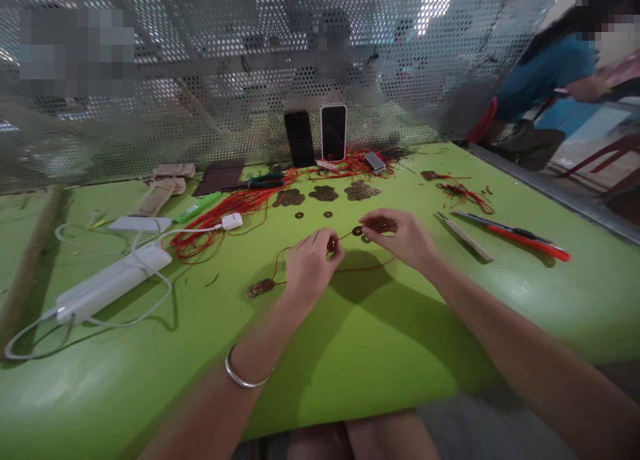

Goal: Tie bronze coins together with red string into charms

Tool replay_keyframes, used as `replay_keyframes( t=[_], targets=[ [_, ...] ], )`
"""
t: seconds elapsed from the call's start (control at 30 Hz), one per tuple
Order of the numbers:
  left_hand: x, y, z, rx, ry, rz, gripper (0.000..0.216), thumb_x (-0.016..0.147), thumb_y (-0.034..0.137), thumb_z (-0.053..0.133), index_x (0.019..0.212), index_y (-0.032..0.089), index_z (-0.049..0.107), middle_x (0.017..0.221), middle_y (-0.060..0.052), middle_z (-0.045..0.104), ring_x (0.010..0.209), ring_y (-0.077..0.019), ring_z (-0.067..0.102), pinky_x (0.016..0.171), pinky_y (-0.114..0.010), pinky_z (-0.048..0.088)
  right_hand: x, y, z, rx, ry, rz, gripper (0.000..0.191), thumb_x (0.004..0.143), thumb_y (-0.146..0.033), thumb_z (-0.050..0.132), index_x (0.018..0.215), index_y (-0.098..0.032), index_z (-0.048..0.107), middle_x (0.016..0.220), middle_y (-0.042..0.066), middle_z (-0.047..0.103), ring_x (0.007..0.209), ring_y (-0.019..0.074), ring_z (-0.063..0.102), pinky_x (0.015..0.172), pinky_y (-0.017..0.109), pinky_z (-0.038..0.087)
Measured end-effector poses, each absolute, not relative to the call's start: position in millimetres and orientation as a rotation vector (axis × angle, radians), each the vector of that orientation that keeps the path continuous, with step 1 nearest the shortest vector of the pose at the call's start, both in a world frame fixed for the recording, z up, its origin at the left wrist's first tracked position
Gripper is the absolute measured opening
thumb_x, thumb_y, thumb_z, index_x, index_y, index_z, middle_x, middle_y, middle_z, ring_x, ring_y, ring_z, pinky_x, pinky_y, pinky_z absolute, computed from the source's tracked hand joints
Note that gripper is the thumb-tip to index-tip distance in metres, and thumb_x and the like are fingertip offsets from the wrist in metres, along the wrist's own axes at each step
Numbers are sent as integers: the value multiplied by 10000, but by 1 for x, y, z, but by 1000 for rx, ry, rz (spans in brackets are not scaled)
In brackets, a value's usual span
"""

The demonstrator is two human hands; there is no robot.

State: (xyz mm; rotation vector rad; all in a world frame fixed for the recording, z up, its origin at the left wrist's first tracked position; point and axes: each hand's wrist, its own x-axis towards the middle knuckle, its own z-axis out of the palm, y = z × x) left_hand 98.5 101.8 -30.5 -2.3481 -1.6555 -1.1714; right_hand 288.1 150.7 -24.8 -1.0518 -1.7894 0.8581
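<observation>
My left hand (315,257) pinches a thin red cord (346,236) just above the green table. Between the thumb and finger of my right hand (395,233) is a dark round coin (357,231) with a hole; the cord runs up to it, but whether it passes through cannot be made out. Another coin (367,239) shows just below those fingertips. To the left of my left hand, a short row of coins (260,287) tied with red cord lies on the table. Two single coins, one of them here (327,214), lie beyond my hands.
Three piles of coins (323,193) lie farther back, before two upright phones (333,133). Red cord bundles (235,210) and a white power strip (115,280) are at left. Tweezers (464,237) and a red-handled tool (530,242) lie right. A person (547,80) sits beyond the table.
</observation>
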Motion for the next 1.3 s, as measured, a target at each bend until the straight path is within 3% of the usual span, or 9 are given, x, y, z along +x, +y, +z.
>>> replay_keyframes(
  t=[0.2, 0.47, 0.7, 0.97, 1.3],
  targets=[
    [100, 100, -29, -2414, -1666, -1203, 65, 773, 146, 587, 806, 191, 554, 705, 43, 642, 583, -75, 561, 503, -180, 369, 288, 150, -21, -1037, -1797, 808, 170, 742, -316, 672, 861, -197, 663, 864, 44, 699, 839, 188, 657, 853, 362, 516],
    [101, 100, -30, -2376, -1625, -1202, 29, 814, 185, 551, 828, 198, 573, 696, 40, 642, 563, -75, 560, 507, -188, 375, 284, 148, -23, -960, -1718, 1131, 247, 704, -388, 713, 845, -195, 651, 837, 47, 702, 778, 173, 668, 792, 338, 543],
    [101, 100, -27, -2419, -1475, -1176, 288, 834, 336, 595, 1088, 204, 560, 997, -27, 676, 779, -128, 635, 659, -232, 478, 281, 148, -28, -895, -1648, 1303, 296, 663, -413, 745, 837, -195, 645, 849, 49, 701, 804, 177, 672, 817, 346, 540],
    [102, 99, -27, -2413, -1428, -1153, 184, 830, 222, 584, 1012, 200, 605, 977, -29, 693, 840, -151, 641, 723, -252, 497, 277, 144, -23, -875, -1608, 1434, 331, 620, -436, 766, 812, -198, 639, 839, 35, 709, 821, 180, 677, 850, 363, 535],
    [102, 100, -25, -2413, -1412, -1205, 167, 840, 219, 572, 1000, 192, 615, 946, -23, 696, 805, -136, 642, 717, -251, 499, 300, 163, -13, -1051, -1476, 1109, 318, 585, -390, 792, 801, -201, 655, 790, 25, 687, 736, 157, 649, 799, 344, 537]
  ],
)
